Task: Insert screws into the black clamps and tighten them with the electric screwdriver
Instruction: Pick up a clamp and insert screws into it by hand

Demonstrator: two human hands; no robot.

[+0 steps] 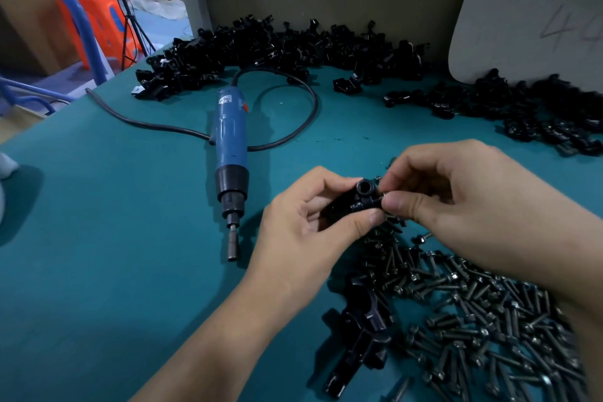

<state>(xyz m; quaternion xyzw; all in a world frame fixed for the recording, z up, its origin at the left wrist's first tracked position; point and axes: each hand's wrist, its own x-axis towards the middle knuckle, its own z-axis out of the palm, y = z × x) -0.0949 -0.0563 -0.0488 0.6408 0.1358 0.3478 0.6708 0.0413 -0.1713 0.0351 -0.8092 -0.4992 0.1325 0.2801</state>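
Left hand (313,215) grips one clamp (355,201) just above the table (114,238), near centre, thumb under and fingers curled over the body, round bore facing up. Right hand (456,199) pinches thumb to forefinger tight against the clamp's right end. It is most likely holding a screw at the cross hole, but the fingertips hide the screw, so how far it has gone in cannot be told. Step in hand, as judged: starting the screw by hand. To do it well, keep the clamp steady in the left grip with the hole turned toward the right fingers. Line the screw straight with the hole, then turn it lightly between the fingertips until the thread catches. A crooked start would bind once power is applied. The screwdriver (230,147) lies on the table left of the hands, bit pointing near, its cable (293,127) looped behind it. It is close enough for the right hand to take without the left letting go. Loose screws (473,320) are heaped near right under the right wrist, with a few more clamps (362,336) just left of them. The main stock of clamps (261,49) is banked along the far edge.
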